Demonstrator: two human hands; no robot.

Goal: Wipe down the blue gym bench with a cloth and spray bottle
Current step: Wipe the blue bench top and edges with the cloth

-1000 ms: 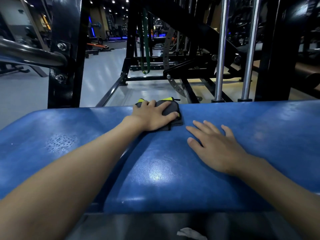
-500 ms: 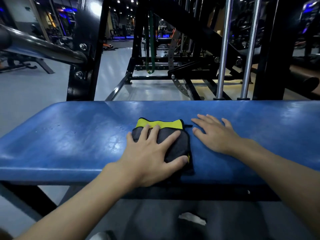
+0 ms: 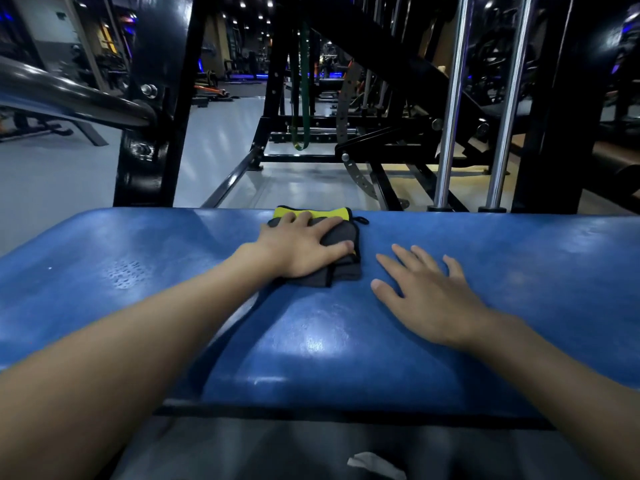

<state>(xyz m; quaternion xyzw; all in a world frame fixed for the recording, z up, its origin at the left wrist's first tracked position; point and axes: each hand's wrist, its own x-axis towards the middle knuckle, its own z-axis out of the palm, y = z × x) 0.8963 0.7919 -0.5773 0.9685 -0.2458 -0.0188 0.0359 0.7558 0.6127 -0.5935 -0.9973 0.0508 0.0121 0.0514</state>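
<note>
The blue gym bench [image 3: 519,271] spans the whole width of the head view, its padding glossy, with a patch of droplets at the left. A folded dark grey cloth [image 3: 341,268] with a yellow edge lies at the bench's far edge. My left hand [image 3: 301,245] presses flat on the cloth, fingers spread over it. My right hand [image 3: 422,292] rests palm down on the bare padding just right of the cloth, fingers apart and holding nothing. No spray bottle is in view.
A black rack upright [image 3: 156,133] and a dark bar [image 3: 69,95] stand beyond the bench at the left. Two chrome guide rods [image 3: 450,116] and a black machine frame rise behind it at the right. A green band [image 3: 304,98] hangs from the frame.
My left hand has pushed the cloth from the near edge of the bench back to the far edge. The right hand has stayed flat on the padding.
</note>
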